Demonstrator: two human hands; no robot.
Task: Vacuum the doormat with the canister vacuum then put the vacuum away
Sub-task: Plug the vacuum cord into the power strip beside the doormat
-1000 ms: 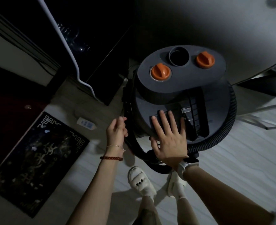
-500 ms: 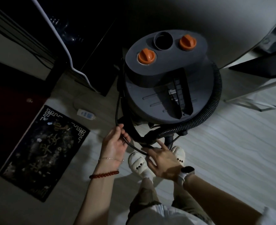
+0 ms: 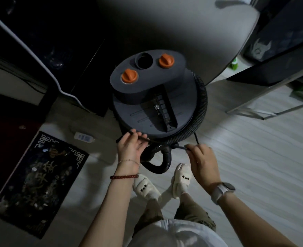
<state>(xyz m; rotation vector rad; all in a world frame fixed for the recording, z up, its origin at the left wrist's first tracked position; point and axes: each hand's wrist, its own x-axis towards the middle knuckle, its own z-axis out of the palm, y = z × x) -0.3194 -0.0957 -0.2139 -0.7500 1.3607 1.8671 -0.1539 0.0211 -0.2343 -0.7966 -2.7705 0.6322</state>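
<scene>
Floorboards (image 3: 236,157) of pale wood carry a grey canister vacuum (image 3: 152,104), which stands upright just ahead of the person's feet in white slippers (image 3: 147,188). Two orange knobs (image 3: 129,76) and an open round port sit on its top. A black ribbed hose (image 3: 202,104) curls round the canister's right side and loops down in front of it to a cuff near the slippers. A thin black cord (image 3: 197,138) runs between the two hands. The left hand (image 3: 129,148), palm up with fingers loosely curled, holds one stretch of the cord just beside the canister's near edge. The right hand (image 3: 202,161) pinches the cord at its fingertips, knuckles up, a watch on its wrist. The dark patterned doormat (image 3: 38,180) lies flat on the floor at the left, well apart from the vacuum, with a small white remote (image 3: 83,137) between them.
</scene>
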